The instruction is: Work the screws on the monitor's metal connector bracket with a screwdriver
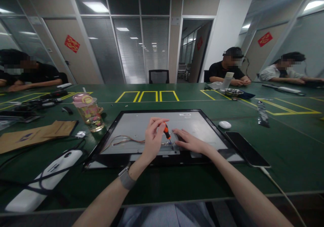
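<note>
A flat display panel point(124, 125) lies back side up on the green table in front of me, with a black frame around a grey metal back. My left hand point(153, 135) is closed around an orange and black screwdriver point(166, 131), which tilts with its tip down at a metal bracket point(165, 150) near the panel's front edge. My right hand point(188, 141) rests on the panel just right of the tip, its fingers stretched out and holding nothing that shows. Thin coloured wires point(124, 140) run left from the bracket. The exact spot under the tip is too small to make out.
Left of the panel stand a pink-lidded bottle point(88, 114), brown paper packaging point(32, 135) and a white power strip point(48, 179) with black cables. To the right lie a white earbud case point(224, 124) and a phone point(246, 148) on a cable. Several people sit across the table.
</note>
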`<state>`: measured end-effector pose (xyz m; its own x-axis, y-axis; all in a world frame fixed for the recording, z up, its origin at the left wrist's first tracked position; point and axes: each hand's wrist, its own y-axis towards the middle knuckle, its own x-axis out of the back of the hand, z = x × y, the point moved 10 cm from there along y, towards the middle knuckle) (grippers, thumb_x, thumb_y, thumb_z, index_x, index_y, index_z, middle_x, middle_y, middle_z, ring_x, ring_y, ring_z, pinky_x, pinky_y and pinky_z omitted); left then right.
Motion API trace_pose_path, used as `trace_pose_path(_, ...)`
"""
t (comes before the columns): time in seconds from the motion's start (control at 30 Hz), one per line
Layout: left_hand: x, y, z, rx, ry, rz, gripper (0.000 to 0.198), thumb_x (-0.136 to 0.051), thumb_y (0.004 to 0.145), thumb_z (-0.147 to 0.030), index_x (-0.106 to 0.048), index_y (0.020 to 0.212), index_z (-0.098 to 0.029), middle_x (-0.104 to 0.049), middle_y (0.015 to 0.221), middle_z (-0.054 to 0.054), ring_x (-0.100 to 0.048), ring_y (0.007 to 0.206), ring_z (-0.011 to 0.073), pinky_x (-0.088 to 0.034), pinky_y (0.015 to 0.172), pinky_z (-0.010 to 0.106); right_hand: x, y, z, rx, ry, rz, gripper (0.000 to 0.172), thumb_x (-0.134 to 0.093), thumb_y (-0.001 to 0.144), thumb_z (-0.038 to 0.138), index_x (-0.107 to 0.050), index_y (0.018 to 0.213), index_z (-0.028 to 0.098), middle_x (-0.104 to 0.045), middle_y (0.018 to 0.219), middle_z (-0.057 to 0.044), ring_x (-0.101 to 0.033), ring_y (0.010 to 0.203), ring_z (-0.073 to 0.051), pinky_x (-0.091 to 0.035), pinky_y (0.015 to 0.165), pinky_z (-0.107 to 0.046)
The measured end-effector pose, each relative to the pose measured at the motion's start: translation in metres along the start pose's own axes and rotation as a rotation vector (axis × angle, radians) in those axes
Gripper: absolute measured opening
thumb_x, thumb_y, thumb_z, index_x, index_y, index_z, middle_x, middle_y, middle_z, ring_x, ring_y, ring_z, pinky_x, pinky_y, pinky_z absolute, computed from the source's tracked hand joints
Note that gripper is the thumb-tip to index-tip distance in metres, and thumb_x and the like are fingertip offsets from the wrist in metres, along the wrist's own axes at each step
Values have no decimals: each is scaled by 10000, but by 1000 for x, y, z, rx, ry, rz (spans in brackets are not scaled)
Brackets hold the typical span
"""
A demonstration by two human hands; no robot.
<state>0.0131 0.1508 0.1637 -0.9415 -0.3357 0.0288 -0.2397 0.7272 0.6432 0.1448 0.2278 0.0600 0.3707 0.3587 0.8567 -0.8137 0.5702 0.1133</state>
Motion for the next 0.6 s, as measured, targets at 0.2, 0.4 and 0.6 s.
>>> trace_pose_path(0.2, 4, 0, -1, -42, -20, -57, 99, -681, 783, -255, -686, 845, -179, -512, 829, 16, -537, 776, 125, -456, 710, 240, -2, 0, -5, -2, -5, -3, 580, -398, 946, 535, -367, 1418, 198, -386, 1474, -103, -305, 1372, -277, -122, 1156, -501)
trace_pose_path(0.4, 6, 1, 0, -59, -19, -82, 105, -713, 748, -234, -671, 822, -173, -510, 809, 3, -529, 732, 111, -457, 680, 226, -1, 0, -3, -6, -6, -4, 588, -399, 945, 545, -346, 1435, 225, -378, 1482, -81, -303, 1376, -269, -113, 1164, -492)
trace_pose_path(0.6, 3, 1, -2, -28, -2, -37, 120, -605, 843, -258, -672, 901, -177, -543, 881, 32, -558, 772, 120, -475, 709, 237, -1, 0, -5, -9, -11, -4, 586, -401, 948, 535, -369, 1417, 186, -380, 1477, -108, -307, 1374, -267, -128, 1161, -489)
